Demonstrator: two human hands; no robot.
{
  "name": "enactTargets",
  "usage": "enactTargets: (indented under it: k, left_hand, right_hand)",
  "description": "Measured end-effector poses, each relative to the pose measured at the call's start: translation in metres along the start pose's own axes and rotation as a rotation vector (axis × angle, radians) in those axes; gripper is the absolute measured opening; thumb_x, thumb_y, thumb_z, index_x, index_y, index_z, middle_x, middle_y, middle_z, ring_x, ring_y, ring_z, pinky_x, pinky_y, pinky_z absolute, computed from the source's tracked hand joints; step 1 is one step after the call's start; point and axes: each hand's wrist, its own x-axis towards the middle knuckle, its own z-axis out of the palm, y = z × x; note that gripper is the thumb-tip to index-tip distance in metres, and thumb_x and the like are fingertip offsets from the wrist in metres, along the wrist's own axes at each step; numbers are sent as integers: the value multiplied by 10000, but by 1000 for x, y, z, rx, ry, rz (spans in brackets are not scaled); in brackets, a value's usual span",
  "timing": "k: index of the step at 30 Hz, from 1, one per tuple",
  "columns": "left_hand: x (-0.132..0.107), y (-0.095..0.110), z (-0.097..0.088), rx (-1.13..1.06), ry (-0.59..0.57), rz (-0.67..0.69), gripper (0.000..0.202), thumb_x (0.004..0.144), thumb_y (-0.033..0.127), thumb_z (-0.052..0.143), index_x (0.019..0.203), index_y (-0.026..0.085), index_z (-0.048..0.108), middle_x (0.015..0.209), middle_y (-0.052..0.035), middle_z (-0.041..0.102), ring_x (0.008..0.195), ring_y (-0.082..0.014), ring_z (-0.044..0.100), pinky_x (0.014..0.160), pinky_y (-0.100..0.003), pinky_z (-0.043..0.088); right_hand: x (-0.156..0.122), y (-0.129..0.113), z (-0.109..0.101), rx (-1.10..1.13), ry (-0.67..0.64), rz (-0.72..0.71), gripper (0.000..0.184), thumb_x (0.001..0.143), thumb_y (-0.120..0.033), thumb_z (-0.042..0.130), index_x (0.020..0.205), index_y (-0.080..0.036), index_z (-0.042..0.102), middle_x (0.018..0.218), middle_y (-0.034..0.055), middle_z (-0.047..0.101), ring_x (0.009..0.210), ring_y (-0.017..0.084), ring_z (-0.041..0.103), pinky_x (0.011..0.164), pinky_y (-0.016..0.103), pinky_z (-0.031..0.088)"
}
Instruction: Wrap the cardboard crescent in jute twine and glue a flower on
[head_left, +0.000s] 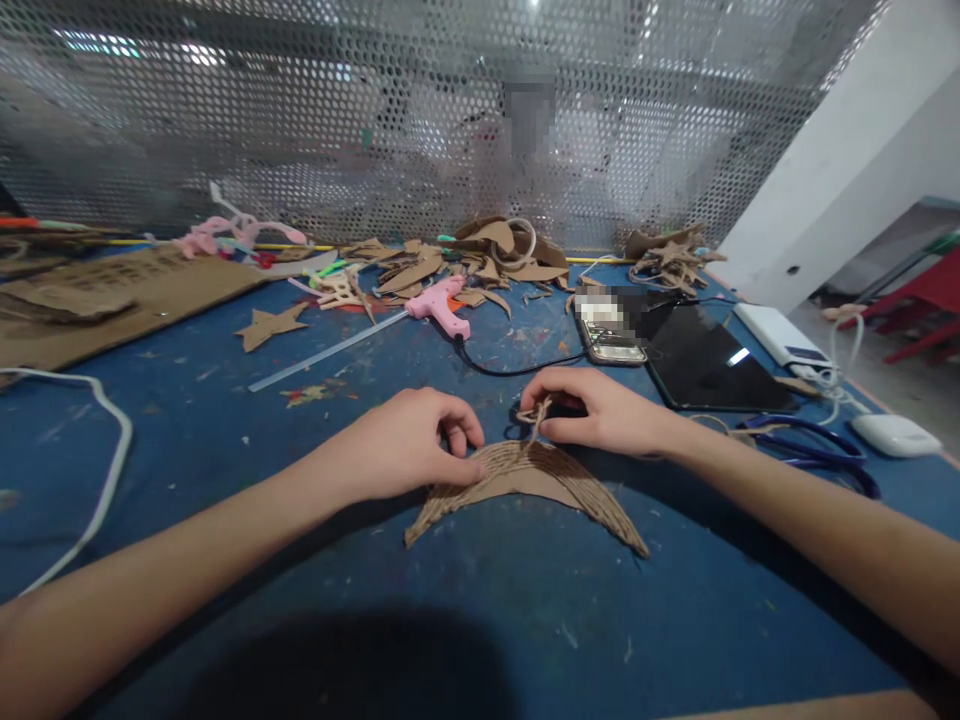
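Observation:
A cardboard crescent point(525, 483) lies on the blue table with its tips toward me, and rows of brown twine cover much of its face. My left hand point(420, 440) rests on its left part, thumb and fingers closed on the upper edge. Above the crescent's middle, my right hand point(581, 408) pinches a loose end of twine point(537, 418) that rises from the piece. Beyond the hands lies a pink glue gun point(442, 305) with a long clear glue stick point(330, 350) sticking out of its back.
Cardboard scraps point(420, 268) pile along the perforated metal screen point(375, 120). A cardboard star point(270, 325) lies left of the glue gun. To the right are a phone point(619, 345), a black tablet point(712, 360), a white power bank point(784, 337), blue-handled scissors point(814, 440) and a white case point(896, 436).

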Motion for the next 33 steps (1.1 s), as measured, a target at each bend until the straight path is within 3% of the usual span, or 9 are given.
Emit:
enactTargets:
  k: [4, 11, 18, 23, 27, 29, 33]
  left_hand:
    - [0, 3, -1, -12, -34, -25, 305, 672, 480, 661, 829, 219, 679, 694, 48, 655, 537, -99, 519, 481, -222, 348]
    - [1, -2, 3, 57, 20, 15, 330, 620, 495, 701, 814, 229, 684, 732, 34, 651, 599, -124, 564, 498, -224, 349]
    - [-6, -2, 9, 49, 81, 36, 277, 648, 456, 673, 796, 223, 660, 735, 25, 634, 590, -129, 546, 521, -238, 357]
    - [-19, 3, 14, 47, 200, 54, 306, 670, 394, 665, 891, 218, 548, 778, 24, 616, 640, -148, 547, 542, -250, 351]
    - [-26, 7, 13, 48, 176, 39, 303, 692, 353, 647, 932, 221, 515, 812, 24, 616, 611, -142, 525, 545, -260, 353]
    - [-26, 5, 13, 25, 173, 71, 318, 695, 332, 644, 990, 243, 569, 880, 19, 630, 636, -141, 531, 561, -258, 365]
    - [-23, -1, 15, 6, 201, 140, 288, 698, 324, 652, 977, 259, 680, 964, 5, 637, 677, -141, 539, 607, -262, 401]
  right_hand:
    - [1, 2, 0, 11, 5, -1, 145, 766, -186, 580, 905, -154, 607, 800, -3, 584, 643, 101, 469, 595, 239, 344]
    - [5, 2, 2, 139, 36, -40, 121, 833, -221, 533, 912, -157, 600, 834, 12, 586, 696, 116, 500, 647, 256, 382]
    - [33, 0, 3, 142, 130, -113, 90, 817, -252, 621, 855, -178, 588, 829, 4, 604, 723, 114, 533, 673, 256, 420]
    - [69, -6, 14, 88, 33, -228, 116, 804, -238, 638, 876, -171, 577, 811, -1, 604, 715, 108, 536, 675, 246, 436]
    - [87, -9, 24, -28, -54, -246, 139, 765, -176, 650, 889, -170, 590, 833, -1, 634, 729, 109, 563, 689, 238, 450]
    - [95, -11, 22, -94, -4, -225, 129, 769, -219, 657, 875, -173, 600, 839, 4, 640, 745, 118, 565, 699, 244, 448]
    - [120, -19, 9, -308, 290, -57, 220, 886, -362, 506, 864, -156, 581, 896, 75, 633, 826, 170, 569, 770, 304, 441]
